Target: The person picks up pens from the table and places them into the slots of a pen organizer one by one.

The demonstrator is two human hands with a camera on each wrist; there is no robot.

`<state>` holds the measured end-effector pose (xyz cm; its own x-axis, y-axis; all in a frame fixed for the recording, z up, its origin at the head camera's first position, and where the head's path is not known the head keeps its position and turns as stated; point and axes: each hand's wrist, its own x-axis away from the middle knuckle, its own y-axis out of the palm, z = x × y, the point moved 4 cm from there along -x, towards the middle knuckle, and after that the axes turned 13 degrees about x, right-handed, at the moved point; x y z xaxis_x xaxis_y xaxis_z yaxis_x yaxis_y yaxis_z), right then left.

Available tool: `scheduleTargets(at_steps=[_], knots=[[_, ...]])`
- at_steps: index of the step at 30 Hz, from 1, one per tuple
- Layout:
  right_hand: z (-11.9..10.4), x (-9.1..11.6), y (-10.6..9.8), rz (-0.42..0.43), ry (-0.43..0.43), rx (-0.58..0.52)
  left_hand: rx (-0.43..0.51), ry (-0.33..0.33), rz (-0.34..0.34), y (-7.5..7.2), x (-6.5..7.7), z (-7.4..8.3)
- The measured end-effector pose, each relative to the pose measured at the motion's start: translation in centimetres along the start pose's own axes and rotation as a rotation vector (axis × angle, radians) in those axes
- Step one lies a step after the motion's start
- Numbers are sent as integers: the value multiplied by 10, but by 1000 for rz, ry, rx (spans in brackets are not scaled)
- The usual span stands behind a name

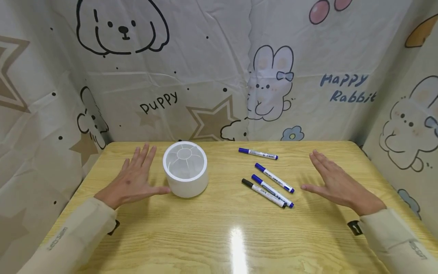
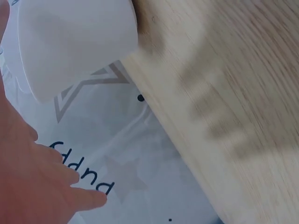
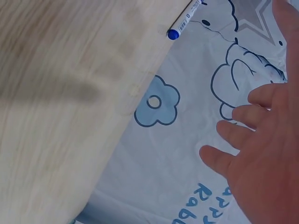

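Observation:
A round white pen holder (image 1: 187,186) with a divided top stands upright on the table, left of the middle. Just left of it my left hand (image 1: 133,182) is spread with straight fingers, its thumb tip close to the holder's side; whether they touch I cannot tell. The holder's white wall (image 2: 79,42) fills the top of the left wrist view. To the right lie several markers: a blue-capped one (image 1: 258,153) at the back, two more blue-capped ones (image 1: 274,178) (image 1: 272,191), and a black-capped one (image 1: 263,193). My right hand (image 1: 337,182) hovers right of them, fingers straight, holding nothing.
The wooden table (image 1: 191,236) ends at a back edge against a printed cloth (image 1: 205,76), which also hangs at both sides. A bright light reflection lies on the tabletop near the front. One marker (image 3: 184,21) shows near the table edge in the right wrist view.

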<state>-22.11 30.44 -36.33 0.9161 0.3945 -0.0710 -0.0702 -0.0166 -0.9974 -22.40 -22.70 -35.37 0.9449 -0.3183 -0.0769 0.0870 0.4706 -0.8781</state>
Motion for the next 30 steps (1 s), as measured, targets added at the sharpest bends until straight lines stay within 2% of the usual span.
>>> scheduleTargets(at_steps=[6, 12, 20, 30], knots=[[-3, -5, 3, -32, 13, -87, 85, 28, 8, 4, -7, 6], [-5, -10, 8, -40, 24, -111, 204, 69, 40, 10, -13, 9], [-11, -17, 12, -28, 3, -148, 286, 89, 70, 13, -24, 13], [-15, -24, 21, -1, -35, -175, 372, 129, 93, 19, -29, 16]])
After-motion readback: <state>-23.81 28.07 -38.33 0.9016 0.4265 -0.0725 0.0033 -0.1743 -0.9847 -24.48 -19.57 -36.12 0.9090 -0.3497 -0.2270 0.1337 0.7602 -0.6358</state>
